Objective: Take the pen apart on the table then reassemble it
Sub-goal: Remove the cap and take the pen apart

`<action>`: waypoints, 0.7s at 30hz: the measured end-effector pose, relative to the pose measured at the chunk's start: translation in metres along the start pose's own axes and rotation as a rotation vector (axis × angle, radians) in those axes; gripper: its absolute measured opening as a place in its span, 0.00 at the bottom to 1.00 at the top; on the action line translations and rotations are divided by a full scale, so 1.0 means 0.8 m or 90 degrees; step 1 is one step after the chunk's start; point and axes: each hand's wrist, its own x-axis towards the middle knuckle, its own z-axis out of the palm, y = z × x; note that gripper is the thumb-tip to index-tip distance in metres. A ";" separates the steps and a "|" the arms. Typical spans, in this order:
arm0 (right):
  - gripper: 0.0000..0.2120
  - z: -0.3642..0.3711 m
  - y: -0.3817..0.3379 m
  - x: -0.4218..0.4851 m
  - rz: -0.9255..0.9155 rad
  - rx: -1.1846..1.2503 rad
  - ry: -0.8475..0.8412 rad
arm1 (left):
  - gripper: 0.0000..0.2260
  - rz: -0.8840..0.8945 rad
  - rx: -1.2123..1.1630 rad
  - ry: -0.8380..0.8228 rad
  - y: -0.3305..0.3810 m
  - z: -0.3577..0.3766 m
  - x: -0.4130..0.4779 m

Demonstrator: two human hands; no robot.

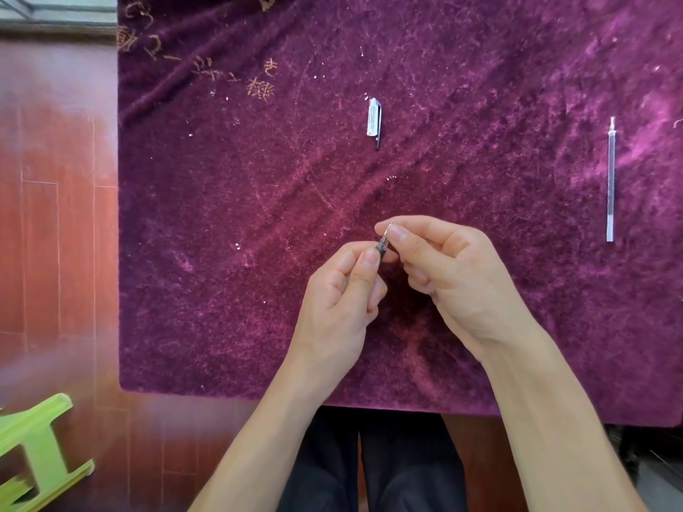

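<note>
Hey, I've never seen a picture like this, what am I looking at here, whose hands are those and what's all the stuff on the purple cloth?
There is no machine here. A person wears a camera on the head, so this single picture looks down at their own two bare hands.

The table is covered by a purple cloth. On it lie two pen parts: a clear cap near the middle, and a long thin ink refill far to the right.

The left hand and the right hand meet over the cloth, together pinching a small dark pen piece with a thin metal point. What exactly that piece is, I cannot tell. A green stool stands on the floor at lower left.
</note>
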 end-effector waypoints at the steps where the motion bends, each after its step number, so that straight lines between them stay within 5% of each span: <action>1: 0.09 -0.001 0.000 0.000 0.001 0.003 -0.004 | 0.13 -0.001 -0.003 0.000 0.000 0.000 0.000; 21: 0.05 0.001 -0.019 0.011 -0.053 0.092 0.079 | 0.13 -0.006 -0.035 -0.042 0.008 -0.008 0.004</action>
